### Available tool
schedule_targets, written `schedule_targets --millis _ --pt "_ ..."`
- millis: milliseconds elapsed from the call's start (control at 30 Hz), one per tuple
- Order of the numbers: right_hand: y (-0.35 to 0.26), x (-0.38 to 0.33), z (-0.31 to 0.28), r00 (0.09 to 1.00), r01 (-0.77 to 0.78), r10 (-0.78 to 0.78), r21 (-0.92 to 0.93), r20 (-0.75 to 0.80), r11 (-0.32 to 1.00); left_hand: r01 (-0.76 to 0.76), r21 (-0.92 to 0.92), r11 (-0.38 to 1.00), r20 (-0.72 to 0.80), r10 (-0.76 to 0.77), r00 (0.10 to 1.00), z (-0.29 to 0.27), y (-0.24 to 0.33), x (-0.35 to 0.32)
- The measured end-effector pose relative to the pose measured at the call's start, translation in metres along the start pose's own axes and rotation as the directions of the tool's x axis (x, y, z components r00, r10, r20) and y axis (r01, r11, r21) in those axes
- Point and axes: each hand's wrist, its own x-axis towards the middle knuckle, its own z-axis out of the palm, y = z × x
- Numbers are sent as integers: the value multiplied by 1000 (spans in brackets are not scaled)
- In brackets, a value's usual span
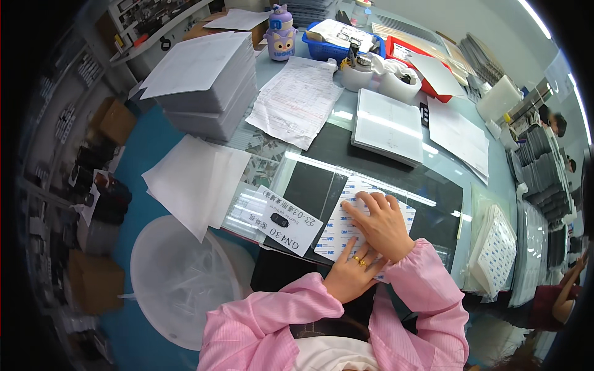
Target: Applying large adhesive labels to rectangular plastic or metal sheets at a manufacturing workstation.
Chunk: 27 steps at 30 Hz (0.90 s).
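Both hands rest on a thin white sheet with a repeating blue print, neither gripping it: the right hand (380, 224) lies across its middle, fingers spread, and the left hand (357, 272), ringed, reaches over its near edge with fingers extended. The white sheet (335, 230) lies on a flat black mat (447, 188) on the pale glass-topped desk (500, 159). Such spread fingers probably keep it flat and stop it sliding; the dark backing likely makes its edges easier to see.

Just left of it, a white card with black writing (291, 230) limits room on that side. Beyond, a squared stack of translucent white sheets (387, 127) covers the mat's far part. Farther left are loose white papers (189, 176) and, below desk level, a round white plastic bin (151, 272). A clear-wrapped stack of blue-patterned sheets (498, 250) lies well to the right.
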Motion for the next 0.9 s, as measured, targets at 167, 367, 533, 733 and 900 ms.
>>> schedule_targets --millis 167,367,533,733,900 --pt "-21 24 16 1000 26 -25 33 -18 999 39 -10 999 -55 -40 998 -3 -14 -18" --pt "9 18 23 989 4 25 194 -143 981 -94 -83 992 -347 60 936 34 -8 -3" --pt "48 -11 35 922 -291 345 900 174 324 -72 -17 997 -323 62 944 43 -5 -26" --pt "169 -50 83 732 -157 642 973 228 -166 -169 509 844 -257 336 906 46 -18 -6" --pt "208 -52 103 621 181 778 948 96 -262 -81 -61 995 -488 41 872 -28 -17 14"
